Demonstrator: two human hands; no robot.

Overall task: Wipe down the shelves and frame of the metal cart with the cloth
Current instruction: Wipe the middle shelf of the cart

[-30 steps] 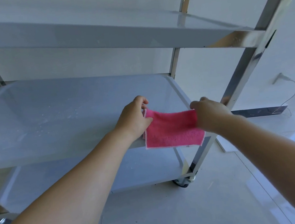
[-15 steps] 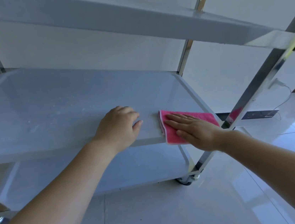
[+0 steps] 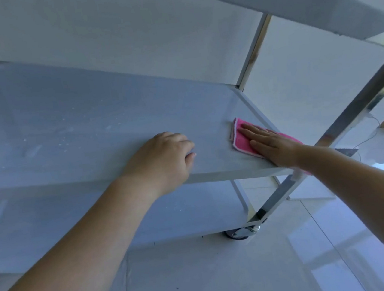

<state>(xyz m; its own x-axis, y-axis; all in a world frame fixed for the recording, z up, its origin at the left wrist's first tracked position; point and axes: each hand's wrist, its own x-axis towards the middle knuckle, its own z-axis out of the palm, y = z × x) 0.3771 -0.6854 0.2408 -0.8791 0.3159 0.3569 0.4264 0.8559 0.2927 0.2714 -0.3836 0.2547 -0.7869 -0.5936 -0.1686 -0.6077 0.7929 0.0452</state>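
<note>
A metal cart fills the view, with its middle shelf [image 3: 87, 124] right in front of me. A pink cloth [image 3: 239, 137] lies flat on that shelf's near right corner. My right hand [image 3: 268, 143] presses on the cloth with straight fingers and covers most of it. My left hand [image 3: 163, 158] rests on the shelf near its front edge, fingers loosely bent, holding nothing. White specks dot the shelf's left part. The top shelf [image 3: 289, 0] runs overhead, and the bottom shelf [image 3: 170, 215] shows below.
The cart's shiny right front post [image 3: 351, 113] rises beside my right wrist, with a caster wheel [image 3: 239, 232] at its foot. A rear post [image 3: 251, 53] stands at the shelf's far right corner. Glossy floor tiles lie below, and a white cable [image 3: 374, 123] hangs at the right.
Both hands held the cloth up by its edges before. The cloth was laid on the shelf; my right hand now presses it flat farther in, and my left hand rests on the shelf.
</note>
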